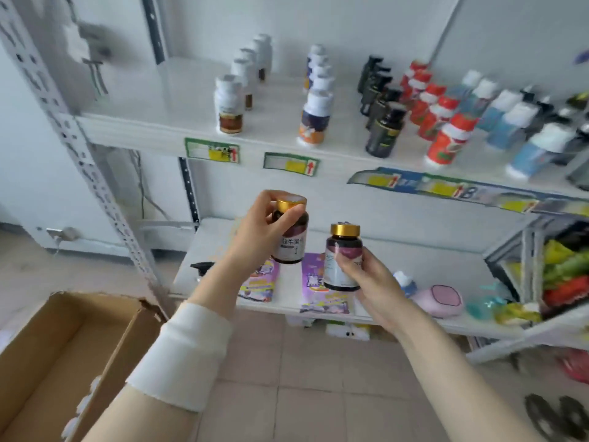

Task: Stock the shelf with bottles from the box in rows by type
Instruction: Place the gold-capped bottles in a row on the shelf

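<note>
Dark gold-capped left bottle (290, 237) held slightly tilted, matching right bottle (342, 266) held upright just beside it, sorted rows of bottles (314, 122) stood on the white shelf (172, 94), open cardboard box (57, 339) set lower left.

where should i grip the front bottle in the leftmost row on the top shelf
Probably round its white upper body, from the front or left. The bottle stands upright near the shelf edge, with bare shelf on its left and its row right behind.

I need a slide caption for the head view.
Left hand and right hand each hold a gold-capped bottle before the stocked shelf.
</note>
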